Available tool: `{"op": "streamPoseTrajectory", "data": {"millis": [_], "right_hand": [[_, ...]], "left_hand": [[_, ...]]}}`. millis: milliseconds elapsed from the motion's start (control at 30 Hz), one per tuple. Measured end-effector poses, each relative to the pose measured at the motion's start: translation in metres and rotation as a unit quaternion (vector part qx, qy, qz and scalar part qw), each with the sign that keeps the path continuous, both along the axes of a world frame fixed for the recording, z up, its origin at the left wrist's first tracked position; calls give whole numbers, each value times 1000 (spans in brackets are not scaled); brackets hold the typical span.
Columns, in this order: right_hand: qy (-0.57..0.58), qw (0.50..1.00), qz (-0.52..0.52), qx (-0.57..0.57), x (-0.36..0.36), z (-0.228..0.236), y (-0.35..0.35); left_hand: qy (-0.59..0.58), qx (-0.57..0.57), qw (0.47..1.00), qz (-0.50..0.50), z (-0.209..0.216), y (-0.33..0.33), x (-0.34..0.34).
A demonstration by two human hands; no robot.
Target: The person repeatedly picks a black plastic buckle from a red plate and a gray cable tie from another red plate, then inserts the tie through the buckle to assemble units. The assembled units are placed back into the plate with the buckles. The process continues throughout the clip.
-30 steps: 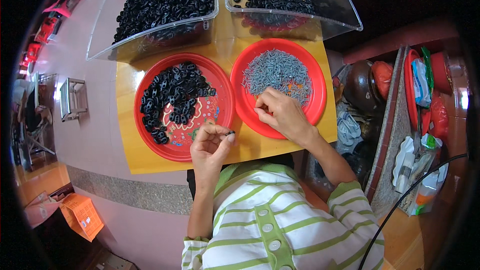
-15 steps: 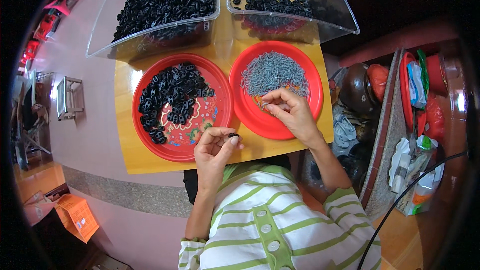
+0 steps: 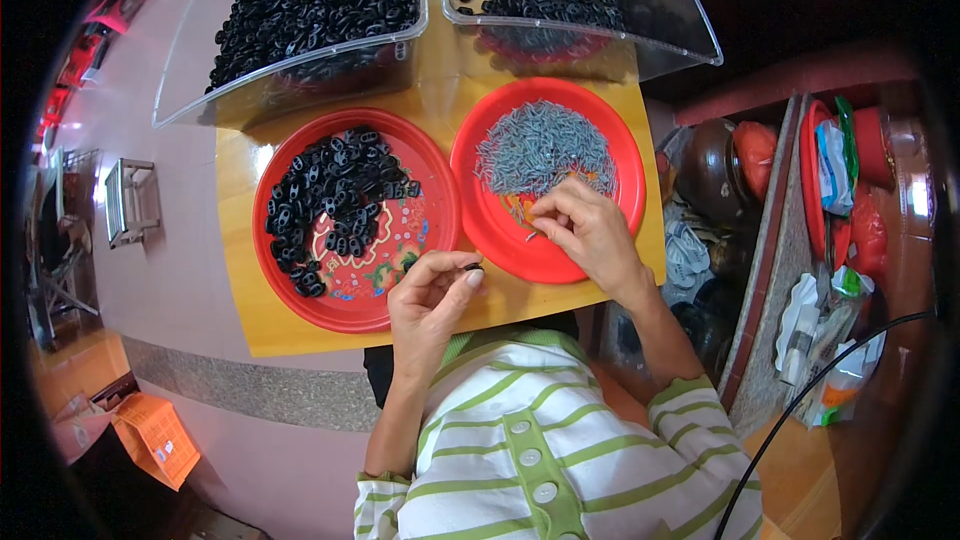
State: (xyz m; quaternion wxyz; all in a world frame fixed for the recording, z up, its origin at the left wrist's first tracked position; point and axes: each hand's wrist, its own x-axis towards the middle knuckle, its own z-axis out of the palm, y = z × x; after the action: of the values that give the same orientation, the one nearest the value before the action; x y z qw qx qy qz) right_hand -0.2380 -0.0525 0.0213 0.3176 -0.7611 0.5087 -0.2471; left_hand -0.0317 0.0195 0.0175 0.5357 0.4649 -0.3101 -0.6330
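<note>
Between the thumb and fingers of my left hand is a small black plastic piece, held over the front edge of the table beside the left red tray. That tray holds a heap of black oval pieces with two holes each. Over the right red plate, my right hand pinches a small grey screw, which sticks out below the fingertips. A pile of similar screws lies on the plate, just beyond this hand. My fingers partly hide both held parts.
Two clear plastic bins stand at the back of the yellow table. The left bin is heaped with black pieces; the right bin has fewer. A brown jar and bags sit to the right, and a metal stool on the left floor.
The screw now shows clearly below my right fingertips, which have stayed over the plate. My left hand keeps its hold on the black piece. The whole view has shifted slightly.
</note>
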Motion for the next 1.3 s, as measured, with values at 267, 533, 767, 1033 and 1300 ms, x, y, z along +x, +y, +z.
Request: {"op": "streamPoseTrajectory", "data": {"millis": [267, 533, 767, 1033, 1300], "right_hand": [[55, 996, 67, -35, -5, -4, 11], [15, 999, 43, -2, -13, -4, 18], [32, 998, 54, -15, -10, 0, 23], [66, 997, 28, -39, -7, -9, 24], [-176, 958, -26, 227, -12, 0, 24]], "left_hand": [[-10, 14, 1000, -22, -5, 2, 1], [21, 28, 999, -22, -7, 2, 0], [-26, -20, 999, -21, -7, 2, -7], [-9, 1, 998, -56, -5, 3, -11], [-82, -54, 993, -65, -7, -7, -24]]}}
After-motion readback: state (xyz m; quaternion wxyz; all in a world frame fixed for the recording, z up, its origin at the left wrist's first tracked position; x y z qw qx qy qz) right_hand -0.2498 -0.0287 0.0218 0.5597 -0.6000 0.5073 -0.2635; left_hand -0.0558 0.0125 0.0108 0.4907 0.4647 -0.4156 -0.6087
